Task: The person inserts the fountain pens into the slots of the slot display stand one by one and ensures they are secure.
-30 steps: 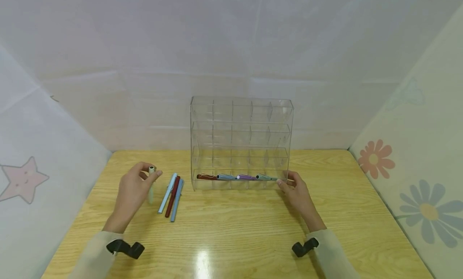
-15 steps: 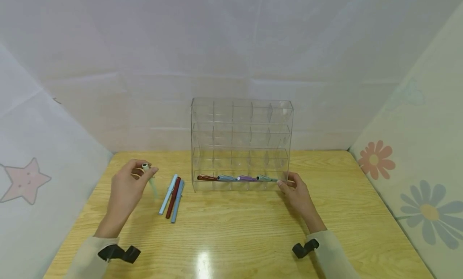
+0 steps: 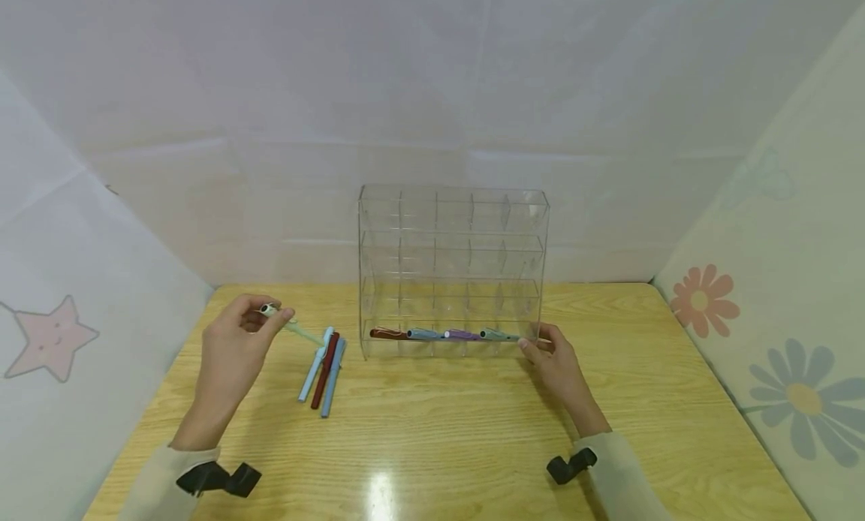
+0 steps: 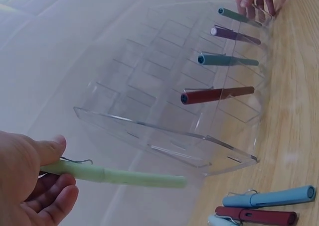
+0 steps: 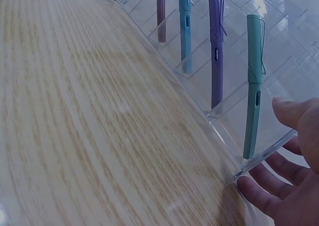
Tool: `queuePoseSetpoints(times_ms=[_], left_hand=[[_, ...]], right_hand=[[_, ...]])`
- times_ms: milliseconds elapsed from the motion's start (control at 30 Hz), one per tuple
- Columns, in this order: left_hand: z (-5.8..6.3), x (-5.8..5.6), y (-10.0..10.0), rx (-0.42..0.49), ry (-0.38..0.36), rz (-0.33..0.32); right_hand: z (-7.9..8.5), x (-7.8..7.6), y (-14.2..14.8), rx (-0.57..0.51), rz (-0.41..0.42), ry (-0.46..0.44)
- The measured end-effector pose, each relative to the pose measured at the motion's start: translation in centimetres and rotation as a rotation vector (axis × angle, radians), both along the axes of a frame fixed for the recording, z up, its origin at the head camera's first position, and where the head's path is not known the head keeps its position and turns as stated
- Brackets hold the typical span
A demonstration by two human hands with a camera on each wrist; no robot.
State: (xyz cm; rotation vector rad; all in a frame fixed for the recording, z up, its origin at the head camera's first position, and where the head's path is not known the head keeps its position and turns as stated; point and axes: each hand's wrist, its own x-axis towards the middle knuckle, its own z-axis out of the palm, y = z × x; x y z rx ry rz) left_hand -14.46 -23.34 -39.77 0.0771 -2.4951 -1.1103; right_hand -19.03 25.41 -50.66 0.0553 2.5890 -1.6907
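My left hand (image 3: 233, 348) pinches a light green pen (image 4: 129, 177) near its capped end, between thumb and fingers. The pen is in the air left of the rack, its free end sloping down to the right. My right hand (image 3: 557, 359) grips the lower right side of a clear acrylic pen rack (image 3: 453, 232), thumb and fingers on either side of the panel. In the rack's lowest row stand a dark red pen (image 4: 217, 95), a blue pen (image 4: 229, 60), a purple pen (image 5: 216, 47) and a green pen (image 5: 253, 86), each in its own compartment.
Left of the rack, a light blue pen (image 3: 311, 374), a dark red pen (image 3: 326, 371) and a blue pen (image 3: 333, 378) lie side by side on the wooden table (image 3: 446, 438). White cloth (image 3: 432, 78) hangs behind the table; printed cloth panels flank it.
The light green pen has tipped from nearly upright to a slant, its lower end swinging right. My left hand has shifted slightly left. My right hand keeps its hold on the rack.
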Motion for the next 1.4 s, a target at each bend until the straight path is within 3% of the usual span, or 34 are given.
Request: queuePoseSetpoints(times_ms=[600,900,1400], left_hand=[[1.4,0.9,1.5,0.049,-0.018,-0.085],[0.4,0.5,2.3,0.011,-0.014,-0.120],[-0.7,-0.1,3.0,0.027,-0.029,-0.177]], right_hand=[[0.0,0.4,0.0,0.014,-0.013,-0.009],[0.0,0.3,0.1,0.013,0.000,0.002],[0.1,0.1,0.1,-0.014,0.014,0.004]])
